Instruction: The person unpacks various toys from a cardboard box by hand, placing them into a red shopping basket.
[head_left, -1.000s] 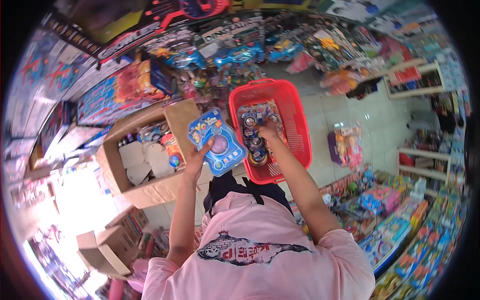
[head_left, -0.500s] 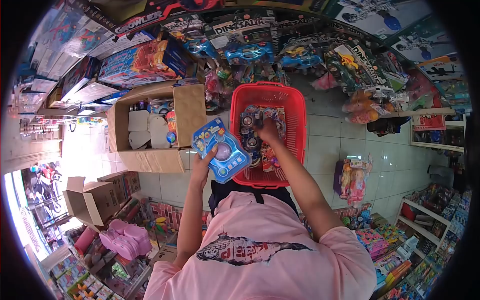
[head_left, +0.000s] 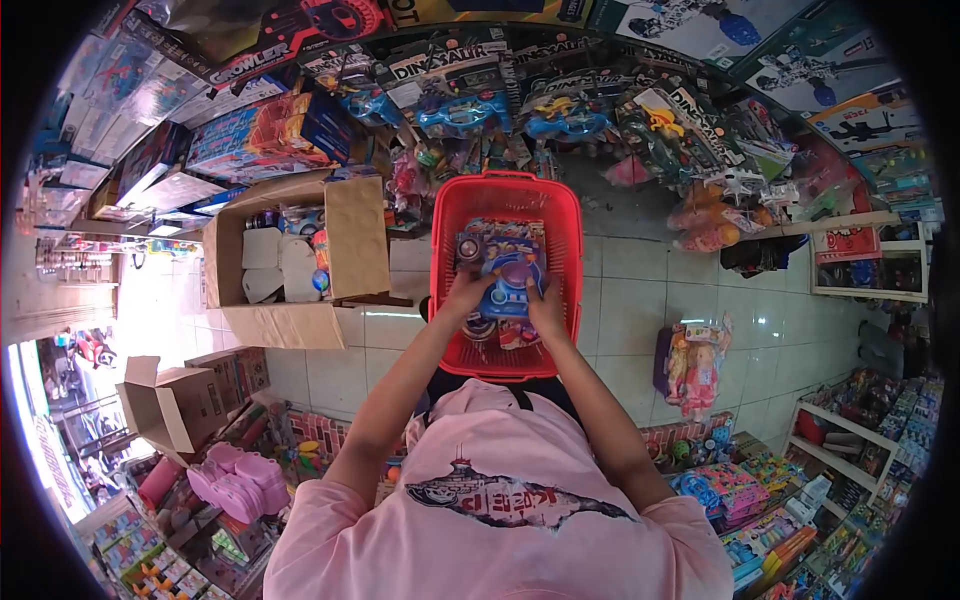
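Both hands are in the red basket [head_left: 505,181]: left hand [head_left: 466,297] and right hand [head_left: 546,302] each close a grip on the near edges of the blue toy pack [head_left: 510,268], lying flat atop other packs [head_left: 500,232] there. Looks light, stiff card with a slick, crushable bubble, so edges are the hold. Left of the basket, an open cardboard box [head_left: 352,250]; beyond it, hanging toys [head_left: 460,110].

Pale tiled floor [head_left: 630,290]. Directly on it: red plastic basket [head_left: 505,180] at centre, open cardboard box [head_left: 290,325] just beside on left, bagged dolls [head_left: 690,365] on right, smaller open carton [head_left: 180,405] lower left.
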